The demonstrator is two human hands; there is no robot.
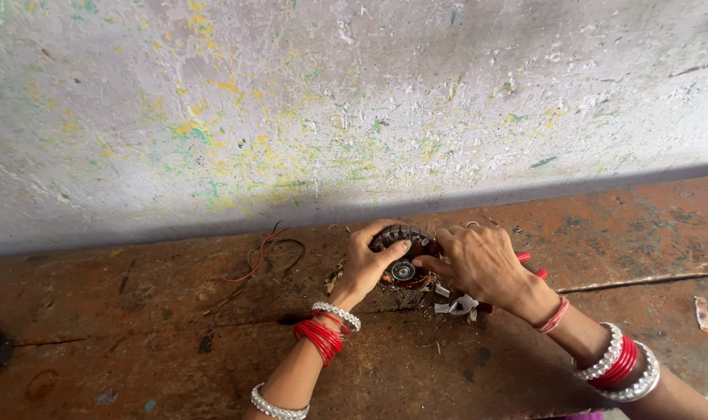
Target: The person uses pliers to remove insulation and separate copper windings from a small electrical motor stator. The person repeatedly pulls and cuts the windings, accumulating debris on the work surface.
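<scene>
1. Left hand (367,260): fingers curled, gripping the round motor stator (403,250), centre frame, on the workbench (175,342).
2. Right hand (478,260): fingers closed on the stator's right edge.
3. Red-handled pliers (478,299): lying beneath the right hand.

Loose red and black wires (262,257) lying on the rusty brown tabletop (175,342), just below a paint-flecked pale wall (330,101); small pale scrap (703,313) at far right.

A round motor part (401,253) is sitting on the desk (175,342) by the wall (291,101), wires (264,253) lying to its left, possibly pliers (466,303) to its right
</scene>
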